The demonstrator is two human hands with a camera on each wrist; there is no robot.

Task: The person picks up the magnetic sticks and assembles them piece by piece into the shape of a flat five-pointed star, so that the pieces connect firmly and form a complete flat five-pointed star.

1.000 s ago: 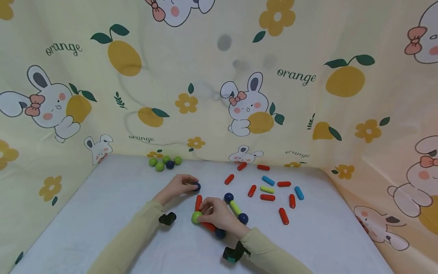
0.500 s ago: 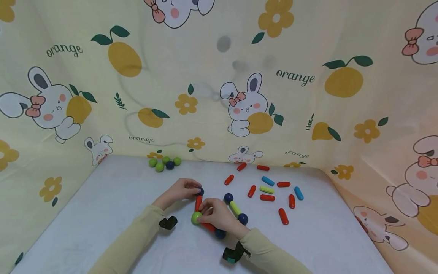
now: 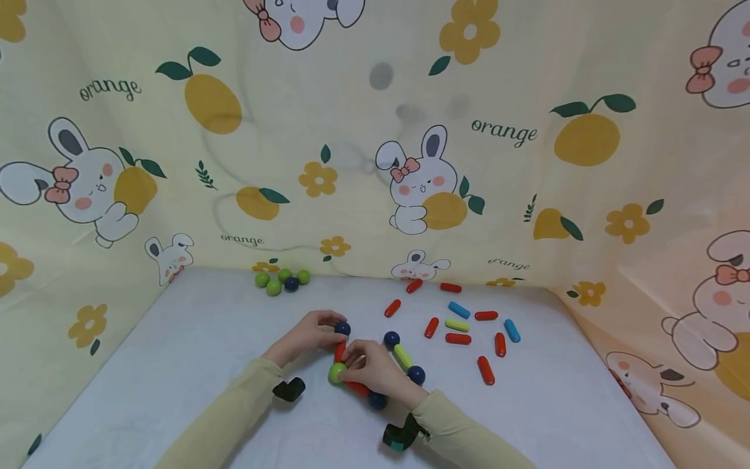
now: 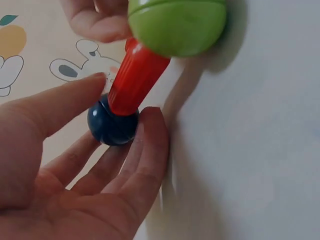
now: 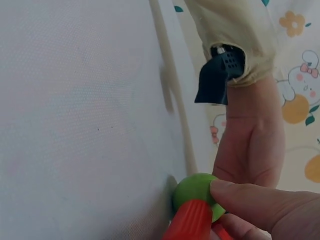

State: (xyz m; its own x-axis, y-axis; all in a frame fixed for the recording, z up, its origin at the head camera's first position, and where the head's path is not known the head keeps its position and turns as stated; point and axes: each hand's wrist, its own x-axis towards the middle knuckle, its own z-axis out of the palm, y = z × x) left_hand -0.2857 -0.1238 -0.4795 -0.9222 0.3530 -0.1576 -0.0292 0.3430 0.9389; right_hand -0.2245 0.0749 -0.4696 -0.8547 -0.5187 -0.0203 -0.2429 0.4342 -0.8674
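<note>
My left hand [image 3: 309,333] has its thumb and fingers around a dark blue ball [image 4: 110,122], which sits at the end of a red rod [image 4: 137,77]. At that rod's other end is a green ball [image 3: 336,373], pinched between the thumb and fingers of my right hand [image 3: 377,369]. From the green ball a second red rod [image 3: 357,389] runs to another dark blue ball [image 3: 377,400], partly hidden by the right hand in the head view. Just right of this hand lies a yellow-green rod [image 3: 402,356] with a dark blue ball at either end.
Loose rods in red [image 3: 486,370], blue [image 3: 459,309] and yellow-green [image 3: 457,324] are scattered on the right of the white table [image 3: 562,404]. Several green balls [image 3: 273,287] and one dark blue ball [image 3: 291,284] cluster at the back left. A printed curtain [image 3: 351,215] hangs behind.
My left hand has brought the dark blue ball down and right onto the red rod's far end, then dropped slightly lower beside it. The right hand has stayed at the green ball.
</note>
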